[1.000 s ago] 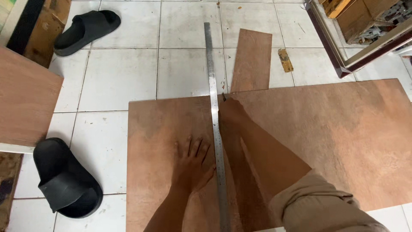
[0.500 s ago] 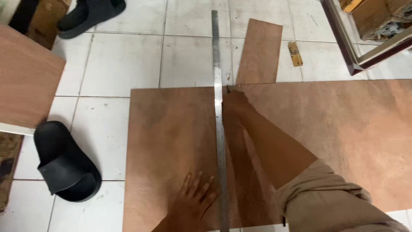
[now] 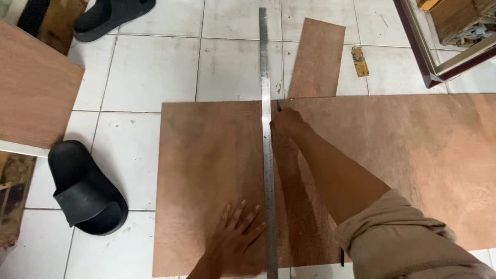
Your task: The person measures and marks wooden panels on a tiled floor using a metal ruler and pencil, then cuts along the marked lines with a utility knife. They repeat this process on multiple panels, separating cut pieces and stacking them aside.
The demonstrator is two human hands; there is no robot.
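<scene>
Pressing flat with fingers spread, the left hand (image 3: 235,240) holds a long steel ruler (image 3: 266,139) down on the brown plywood sheet (image 3: 206,170) at lower centre. The right hand (image 3: 287,123), closed around a small blade (image 3: 279,105), sits against the ruler's right edge near the sheet's far edge. A black sandal (image 3: 85,188) lies at left on the tiled floor (image 3: 150,72).

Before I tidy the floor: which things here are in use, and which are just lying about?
In use: plywood sheet, long steel ruler, small blade in right hand, left hand pressing sheet beside ruler.
Lying about: black sandal, second sandal, plywood offcut, small wood scrap.
</scene>
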